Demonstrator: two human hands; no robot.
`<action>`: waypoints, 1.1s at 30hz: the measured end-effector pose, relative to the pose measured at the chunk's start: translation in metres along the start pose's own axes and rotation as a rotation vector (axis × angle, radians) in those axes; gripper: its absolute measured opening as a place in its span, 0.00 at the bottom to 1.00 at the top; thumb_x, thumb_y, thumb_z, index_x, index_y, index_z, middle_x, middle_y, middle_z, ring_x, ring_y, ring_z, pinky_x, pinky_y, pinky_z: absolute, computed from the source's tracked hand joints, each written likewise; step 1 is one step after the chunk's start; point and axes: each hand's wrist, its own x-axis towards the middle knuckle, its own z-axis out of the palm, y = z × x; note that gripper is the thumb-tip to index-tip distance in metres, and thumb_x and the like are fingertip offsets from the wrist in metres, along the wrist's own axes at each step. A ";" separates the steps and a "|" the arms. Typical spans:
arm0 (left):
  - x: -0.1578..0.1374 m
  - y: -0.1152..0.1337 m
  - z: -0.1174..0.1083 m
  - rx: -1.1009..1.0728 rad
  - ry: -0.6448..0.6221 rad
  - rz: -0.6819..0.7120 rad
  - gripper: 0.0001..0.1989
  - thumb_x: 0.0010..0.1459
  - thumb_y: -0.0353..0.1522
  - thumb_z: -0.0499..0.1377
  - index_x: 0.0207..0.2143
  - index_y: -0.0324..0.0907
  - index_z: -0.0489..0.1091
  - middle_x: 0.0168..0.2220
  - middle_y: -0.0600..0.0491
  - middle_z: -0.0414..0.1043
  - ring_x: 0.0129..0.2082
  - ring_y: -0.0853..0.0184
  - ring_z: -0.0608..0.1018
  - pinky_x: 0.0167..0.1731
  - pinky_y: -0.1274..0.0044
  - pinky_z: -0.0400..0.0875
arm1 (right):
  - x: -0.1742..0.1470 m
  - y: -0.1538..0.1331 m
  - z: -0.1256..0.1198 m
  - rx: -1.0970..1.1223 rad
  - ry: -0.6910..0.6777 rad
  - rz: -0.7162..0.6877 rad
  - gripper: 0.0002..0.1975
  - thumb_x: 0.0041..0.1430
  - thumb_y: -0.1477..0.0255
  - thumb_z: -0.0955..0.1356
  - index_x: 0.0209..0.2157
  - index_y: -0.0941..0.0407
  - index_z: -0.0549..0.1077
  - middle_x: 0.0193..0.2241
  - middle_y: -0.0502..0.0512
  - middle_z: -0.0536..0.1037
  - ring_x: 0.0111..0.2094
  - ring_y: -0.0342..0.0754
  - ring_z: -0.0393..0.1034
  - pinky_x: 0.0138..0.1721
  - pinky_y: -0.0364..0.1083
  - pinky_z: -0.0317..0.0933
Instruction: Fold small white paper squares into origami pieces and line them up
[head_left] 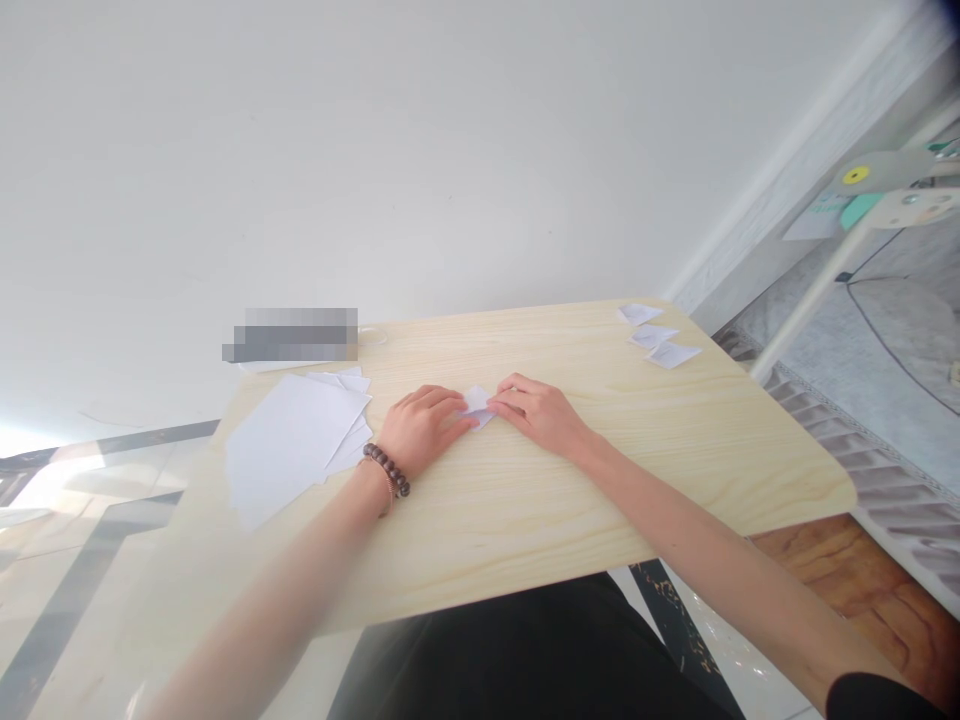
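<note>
Pinching the small folded paper (478,397) between left grip (421,425) and right grip (546,414), nearly closed on opposite edges; could crease askew from uneven pressing, or crumple from tugging!

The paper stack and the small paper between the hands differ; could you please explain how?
The paper stack is large and fanned; the small paper is smaller and looks folded. The paper stack lies farther left; the small paper is between the left hand and right hand. Both are white.
</note>
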 end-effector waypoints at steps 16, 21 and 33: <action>0.004 -0.001 0.002 -0.023 0.015 -0.080 0.11 0.59 0.35 0.49 0.35 0.44 0.70 0.33 0.52 0.73 0.37 0.66 0.71 0.36 0.75 0.66 | 0.005 0.003 0.001 0.209 -0.017 0.137 0.10 0.58 0.68 0.60 0.28 0.57 0.67 0.27 0.50 0.69 0.29 0.41 0.62 0.32 0.41 0.56; 0.007 0.000 0.002 -0.160 -0.013 -0.194 0.11 0.58 0.36 0.49 0.38 0.42 0.68 0.32 0.52 0.72 0.36 0.66 0.71 0.37 0.74 0.66 | 0.006 -0.001 0.005 0.088 -0.014 0.149 0.10 0.59 0.69 0.58 0.28 0.57 0.65 0.27 0.52 0.69 0.31 0.43 0.62 0.35 0.43 0.56; 0.009 0.006 0.009 -0.006 -0.053 -0.221 0.15 0.60 0.36 0.45 0.40 0.41 0.68 0.33 0.50 0.70 0.35 0.64 0.69 0.37 0.72 0.63 | 0.006 -0.006 0.014 -0.161 0.030 0.192 0.12 0.60 0.67 0.57 0.28 0.58 0.65 0.29 0.54 0.69 0.32 0.45 0.62 0.36 0.44 0.54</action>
